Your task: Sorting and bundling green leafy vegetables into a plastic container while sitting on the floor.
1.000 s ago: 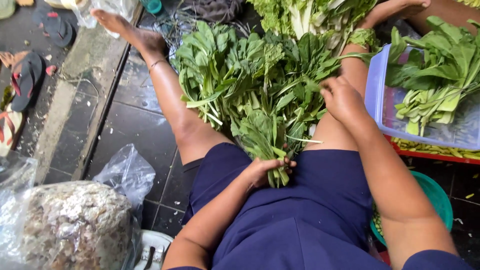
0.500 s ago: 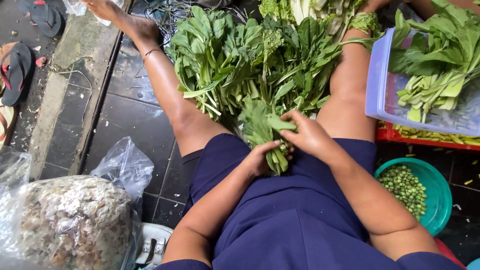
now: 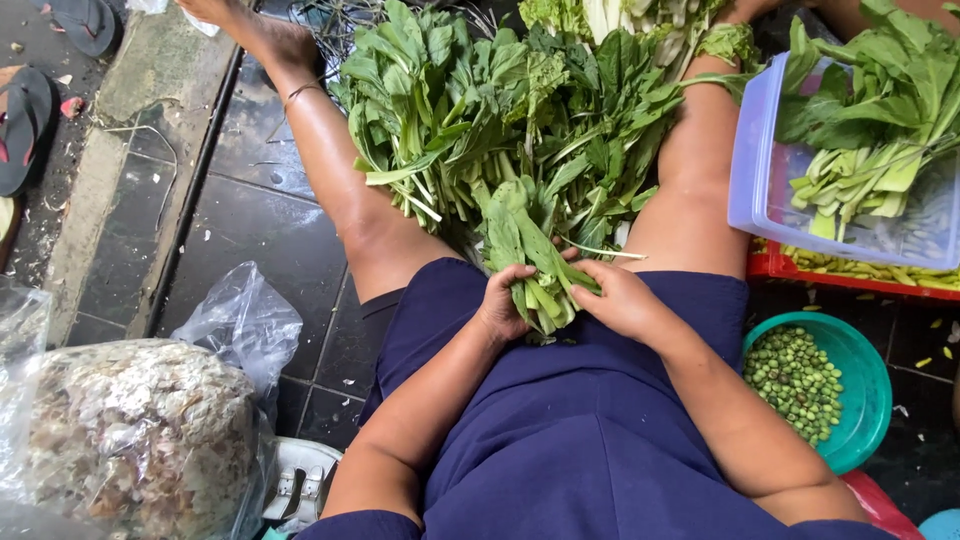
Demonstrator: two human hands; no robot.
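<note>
I sit on a dark tiled floor in a navy dress, legs spread. In my lap lies a small bunch of leafy greens (image 3: 535, 265). My left hand (image 3: 503, 300) grips its stems from the left. From the right, my right hand (image 3: 618, 297) closes on the same stems. Between my legs, just beyond the bunch, a big loose pile of leafy greens (image 3: 480, 120) spreads over the floor.
A clear plastic tub (image 3: 770, 190) of trimmed greens sits at the right above a red tray (image 3: 790, 268). A green bowl of small green beans (image 3: 860, 400) lies by my right thigh. A plastic bag of dried scraps (image 3: 130, 440) is at the lower left, sandals (image 3: 30, 120) at far left.
My right hand came back from the pile with more greens and now closes on the bunch in my lap. The left hand kept hold of the stems throughout.
</note>
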